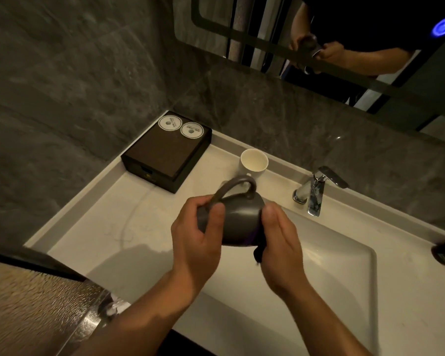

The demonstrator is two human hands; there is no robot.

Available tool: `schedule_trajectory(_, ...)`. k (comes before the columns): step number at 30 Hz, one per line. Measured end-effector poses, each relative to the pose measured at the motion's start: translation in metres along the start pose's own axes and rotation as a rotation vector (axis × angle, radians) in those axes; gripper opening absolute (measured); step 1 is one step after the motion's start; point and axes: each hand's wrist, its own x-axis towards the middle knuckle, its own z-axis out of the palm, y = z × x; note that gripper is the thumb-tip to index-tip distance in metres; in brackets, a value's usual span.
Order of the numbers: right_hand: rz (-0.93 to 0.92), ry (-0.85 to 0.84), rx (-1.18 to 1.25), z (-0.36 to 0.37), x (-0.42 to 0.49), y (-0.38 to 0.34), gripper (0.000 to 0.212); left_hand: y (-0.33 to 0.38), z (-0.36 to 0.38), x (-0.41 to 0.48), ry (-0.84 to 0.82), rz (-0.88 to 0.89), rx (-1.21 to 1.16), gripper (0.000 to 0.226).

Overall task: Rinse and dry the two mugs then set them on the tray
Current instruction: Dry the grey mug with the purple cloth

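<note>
A dark grey glazed ceramic mug (pixel 238 219) lies on its side in mid-air, held over the near left edge of the basin, its looped handle turned upward and its open end facing right. The left hand (pixel 198 237) grips the mug at its base end, fingers curled round the bottom and the thumb pressed on the wall beside the foot of the handle. The right hand (pixel 280 242) is closed against the mug's open end, holding a dark cloth (pixel 258 254) there. A scrap of the cloth hangs out below the palm, the thumb lies straight along the rim, and the fingertips are hidden behind the mug.

Just behind the grey mug, a white cylindrical ceramic mug (pixel 253 163) stands upright on the white stone countertop (pixel 108 222), mouth up. To its left, in the back corner of the countertop, sits a dark brown box-shaped tray (pixel 165 155) with two round white paper discs (pixel 170 122) side by side on its far end. A chrome single-lever tap (pixel 316 188) rises right of the white mug, its spout over the white rectangular sink basin (pixel 344 265). Grey marbled stone tiles (pixel 62 73) cover the walls. Above the tap hangs a black-framed mirror (pixel 267 34), which reflects the hands and mug and carries a glowing blue round button (pixel 443 27).
</note>
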Motion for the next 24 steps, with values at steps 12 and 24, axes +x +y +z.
schedule_trajectory(12, -0.040, -0.519, -0.388, -0.039, 0.034, -0.006, 0.035, -0.001, -0.017, 0.014, -0.725, -0.766, -0.288, 0.104)
schedule_trajectory(24, 0.090, 0.360, -0.189, -0.008, 0.028, 0.004, 0.030, 0.002, 0.002, -0.012, -0.367, -0.871, -0.434, 0.091)
